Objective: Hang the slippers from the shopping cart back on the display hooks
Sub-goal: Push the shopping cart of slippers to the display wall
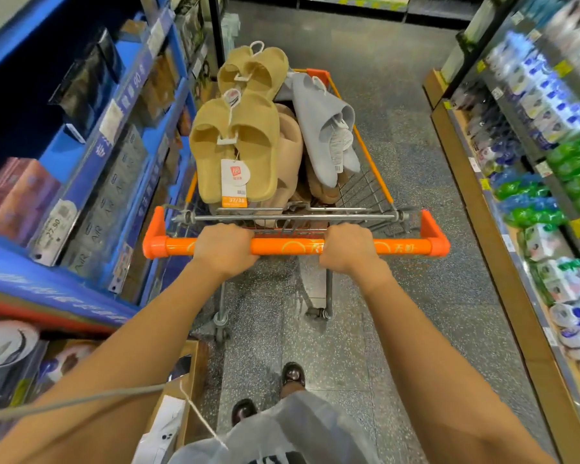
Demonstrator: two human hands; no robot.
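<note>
A shopping cart with an orange handle bar stands in the aisle before me. Its basket is heaped with slippers. A yellow pair with a price tag lies on top at the near left. A second yellow pair sits at the far end, a grey pair leans on the right, and pink and brown ones lie underneath. My left hand grips the bar on its left part. My right hand grips it right of the middle. No display hooks are in view.
Blue shelving with boxed goods lines the left of the aisle, close to the cart. Shelves of packaged goods line the right, with a wooden base edge. Speckled grey floor stretches ahead. My feet are below the handle.
</note>
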